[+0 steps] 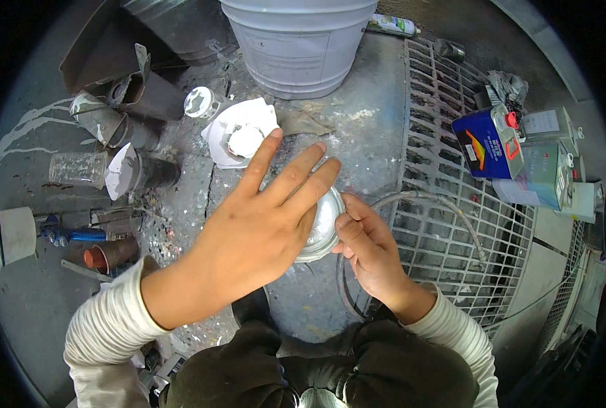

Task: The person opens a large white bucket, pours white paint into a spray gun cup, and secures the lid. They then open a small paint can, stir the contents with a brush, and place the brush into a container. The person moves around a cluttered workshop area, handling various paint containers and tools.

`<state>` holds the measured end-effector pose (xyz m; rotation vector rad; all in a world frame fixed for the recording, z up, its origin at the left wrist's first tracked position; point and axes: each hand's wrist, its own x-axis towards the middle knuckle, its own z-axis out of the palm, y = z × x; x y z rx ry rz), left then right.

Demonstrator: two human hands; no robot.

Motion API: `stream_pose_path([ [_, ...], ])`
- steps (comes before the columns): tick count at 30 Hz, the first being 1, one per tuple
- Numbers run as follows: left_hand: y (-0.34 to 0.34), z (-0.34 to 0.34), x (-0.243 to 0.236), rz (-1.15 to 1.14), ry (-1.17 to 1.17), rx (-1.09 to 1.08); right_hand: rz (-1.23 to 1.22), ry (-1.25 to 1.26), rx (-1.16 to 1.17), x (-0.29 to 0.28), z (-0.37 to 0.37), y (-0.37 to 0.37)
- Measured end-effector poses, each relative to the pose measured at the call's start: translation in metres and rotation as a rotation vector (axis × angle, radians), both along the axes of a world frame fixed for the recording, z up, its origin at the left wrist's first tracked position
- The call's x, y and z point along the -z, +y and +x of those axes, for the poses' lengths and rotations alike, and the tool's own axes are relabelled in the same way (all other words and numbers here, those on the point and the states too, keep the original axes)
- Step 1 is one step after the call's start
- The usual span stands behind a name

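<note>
A round, silvery-white cup or lid with a clear ridged rim (pixel 326 231) is held up in front of my body; I cannot tell which of the two it is. My right hand (pixel 369 246) grips its right edge, thumb on top and fingers curled beneath. Across its left part reaches my left hand (pixel 265 214), fingers stretched out and spread, the palm side hidden. Beyond the left fingertips, a small white round piece (pixel 246 141) sits on a torn sheet of white paper (pixel 218 139). A clear cup with a white-smeared top (pixel 202 103) lies just behind that paper.
A large white bucket (pixel 296 47) stands at the far middle. Paint-stained cups (pixel 155 170) and a blue-handled tool (pixel 78 234) are at left. Metal grating (pixel 446 231) covers the right floor, crossed by a hose (pixel 418 195). A blue can (pixel 486 146) stands beside other tins (pixel 544 173).
</note>
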<state>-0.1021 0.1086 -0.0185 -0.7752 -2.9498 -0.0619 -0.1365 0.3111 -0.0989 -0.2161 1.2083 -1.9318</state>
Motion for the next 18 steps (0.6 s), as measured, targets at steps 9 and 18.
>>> stream_pose_path([
  [9, -0.025, -0.012, 0.012, 0.075, 0.085, 0.497, -0.127, -0.298, -0.075, 0.018, -0.006, 0.015],
  [18, -0.033, -0.008, 0.009, 0.223, -0.008, 0.538, -0.168, -0.319, -0.206, 0.022, -0.008, 0.016],
])
